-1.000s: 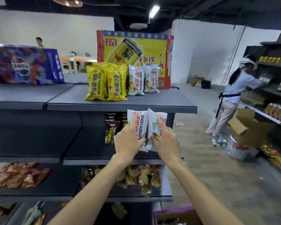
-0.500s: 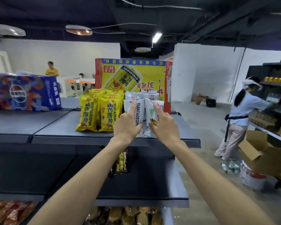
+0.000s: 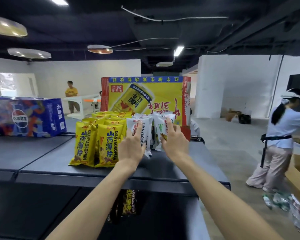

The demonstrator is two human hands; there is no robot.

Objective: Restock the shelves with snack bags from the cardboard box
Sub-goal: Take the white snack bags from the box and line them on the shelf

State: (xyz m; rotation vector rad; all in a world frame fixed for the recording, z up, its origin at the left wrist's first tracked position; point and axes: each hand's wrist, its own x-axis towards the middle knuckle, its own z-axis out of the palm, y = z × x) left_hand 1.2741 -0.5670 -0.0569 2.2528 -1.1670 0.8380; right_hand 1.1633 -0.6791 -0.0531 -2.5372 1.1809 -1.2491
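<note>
White film catches the light first, one packet in each hand. The left hand [image 3: 131,149] grips a white bag [image 3: 144,129] by its lower half, fingers curled round it and the forefinger laid up the face. The right hand [image 3: 174,144] holds a second white bag [image 3: 160,129] the same way, forefinger stretched up the front and the other fingers wrapped lower down. Both bags stand upright, their bottoms at or just above the top shelf [image 3: 47,158], toward its right end and back from the front edge.

Why there? More of the same sit right behind, the stocked white row [image 3: 140,116], backed by a drink carton [image 3: 145,97] at the rear edge. So these two look meant as the new front rank. The yellow bags [image 3: 93,144] stand just to the left, keeping the colours in separate blocks. The low grip makes sense, I'd say: it lets each bag be stood on its base seam rather than laid flat.

The bags look puffed and glossy, with crimped tops and dark lettering running down the side. The right one has a green emblem and chips pictured near the bottom. Light and slippery — likely to tip if let go unevenly.
</note>
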